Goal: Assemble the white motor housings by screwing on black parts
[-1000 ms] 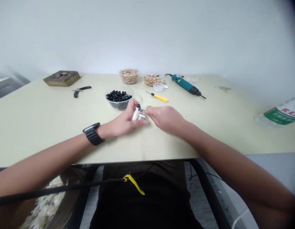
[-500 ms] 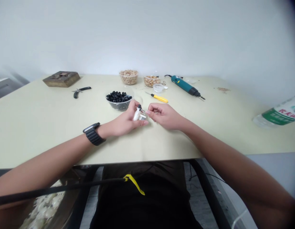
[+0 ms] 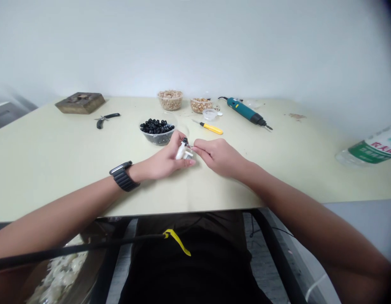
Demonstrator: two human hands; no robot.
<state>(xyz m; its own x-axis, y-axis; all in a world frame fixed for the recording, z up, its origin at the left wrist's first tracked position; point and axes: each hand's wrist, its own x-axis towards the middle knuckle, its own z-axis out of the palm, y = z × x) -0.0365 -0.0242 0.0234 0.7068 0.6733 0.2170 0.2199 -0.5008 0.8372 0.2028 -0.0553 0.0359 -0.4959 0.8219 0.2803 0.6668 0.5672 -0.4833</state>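
My left hand (image 3: pixel 165 161), with a dark watch on its wrist, is closed round a small white plastic part (image 3: pixel 182 151) that has a black piece (image 3: pixel 184 140) at its top end. My right hand (image 3: pixel 219 155) is pinched at the right side of that part. Between its thumb and forefinger a thin, small metallic-looking piece (image 3: pixel 191 146) reaches toward the black piece; its kind is too small to make out. Just behind my left hand stands a clear bowl (image 3: pixel 158 138) of small black parts (image 3: pixel 156 126).
Behind my hands lie a yellow-handled screwdriver (image 3: pixel 213 128), a small clear cup (image 3: pixel 210 114) and a green electric screwdriver (image 3: pixel 244 110). Two tubs of small parts (image 3: pixel 170 101) stand near the wall. Pliers (image 3: pixel 106 119) and a metal block (image 3: pixel 80 103) are at left, a bottle (image 3: pixel 369 148) at right.
My right hand has turned over somewhat, its fingers curling tighter and its knuckles facing up more, while still pinching beside the white part. My left hand stays nearly the same.
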